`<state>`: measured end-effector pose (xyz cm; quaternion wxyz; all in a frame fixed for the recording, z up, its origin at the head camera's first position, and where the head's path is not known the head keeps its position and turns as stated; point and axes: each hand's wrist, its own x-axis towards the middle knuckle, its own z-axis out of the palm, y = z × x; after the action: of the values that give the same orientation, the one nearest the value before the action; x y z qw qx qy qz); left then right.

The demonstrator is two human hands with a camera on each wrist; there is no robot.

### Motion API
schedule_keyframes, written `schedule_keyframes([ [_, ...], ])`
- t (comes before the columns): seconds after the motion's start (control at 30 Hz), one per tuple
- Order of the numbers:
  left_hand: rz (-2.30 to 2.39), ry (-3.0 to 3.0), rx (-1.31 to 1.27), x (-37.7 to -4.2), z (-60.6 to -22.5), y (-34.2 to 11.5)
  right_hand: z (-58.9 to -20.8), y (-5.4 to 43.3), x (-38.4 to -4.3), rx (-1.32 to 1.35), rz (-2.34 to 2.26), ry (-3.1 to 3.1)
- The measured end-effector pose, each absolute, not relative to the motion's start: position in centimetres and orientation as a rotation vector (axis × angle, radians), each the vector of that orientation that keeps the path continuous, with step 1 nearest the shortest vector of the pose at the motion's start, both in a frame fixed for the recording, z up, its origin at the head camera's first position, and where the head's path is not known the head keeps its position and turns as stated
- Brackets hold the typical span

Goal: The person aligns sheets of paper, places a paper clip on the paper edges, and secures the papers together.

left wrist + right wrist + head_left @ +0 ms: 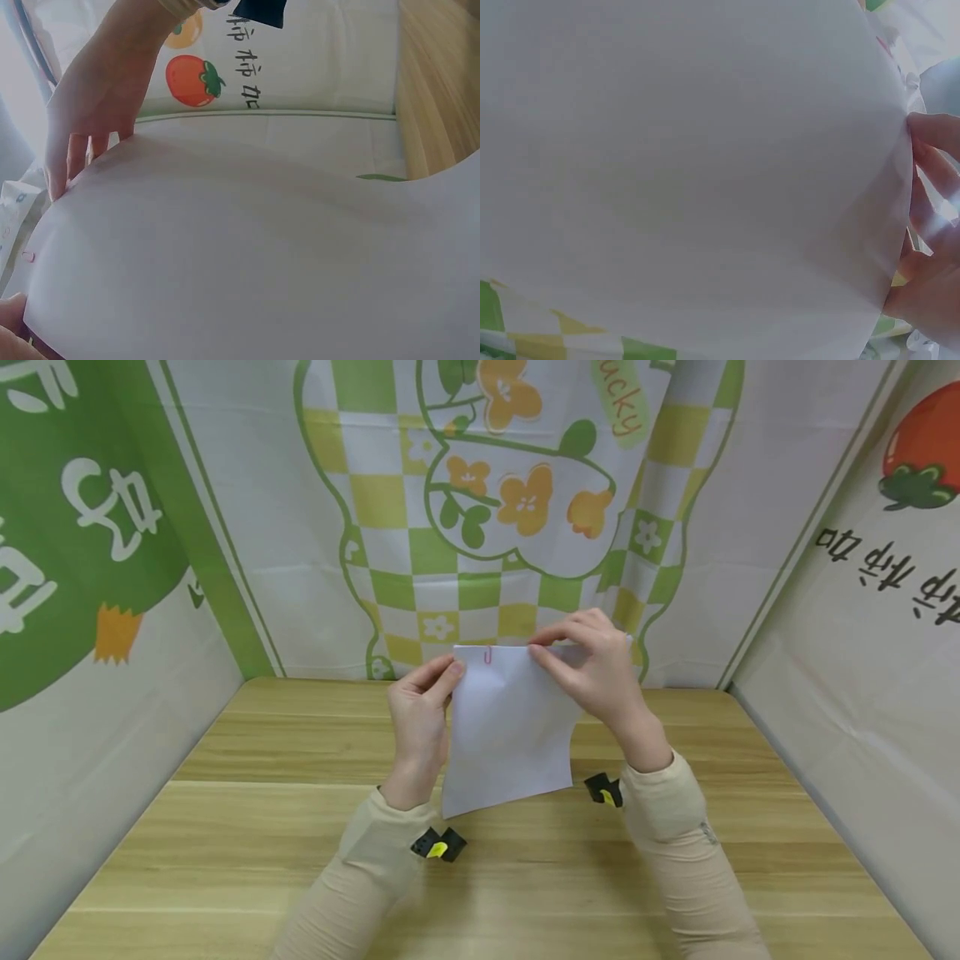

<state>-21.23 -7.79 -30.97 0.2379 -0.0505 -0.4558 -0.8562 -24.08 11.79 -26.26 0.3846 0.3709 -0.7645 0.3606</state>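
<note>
A white sheet of paper [510, 727] hangs above the table, its lower edge slanting and its surface slightly bowed. On its top edge sits a pink paper clip [487, 655], left of the middle. My left hand [422, 718] pinches the upper left corner between thumb and fingers. Farther along the top edge, right of the clip, my right hand [592, 672] pinches the paper. The sheet fills much of both wrist views. In the left wrist view the clip [28, 256] shows small near the left thumb [11, 313].
A wooden table [300, 860] lies under both arms. Behind it hangs a green-and-white checked cloth [405, 552], with printed side walls left and right. Small black pieces with yellow tabs [438, 846] are at both wrists.
</note>
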Motion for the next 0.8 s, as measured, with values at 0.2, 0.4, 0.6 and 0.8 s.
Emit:
schedule_keyframes([
  [0.2, -2.345, -1.25, -0.131, -21.2, -30.9, -7.9, -26.5, 12.6, -24.3, 0.916, 0.917, -1.935],
  [0.4, -2.355, -1.241, -0.135, -21.2, -31.0, -8.1, -26.7, 13.1, -24.5, 0.904, 0.942, -1.906],
  [0.6, -2.363, -1.236, -0.132, -21.2, -31.1, -8.2, -26.9, 13.8, -24.7, 0.869, 0.968, -1.911],
  [0.8, -2.368, -1.238, -0.125, -21.2, -31.0, -8.4, -27.2, 14.5, -25.0, 0.808, 0.989, -1.915],
])
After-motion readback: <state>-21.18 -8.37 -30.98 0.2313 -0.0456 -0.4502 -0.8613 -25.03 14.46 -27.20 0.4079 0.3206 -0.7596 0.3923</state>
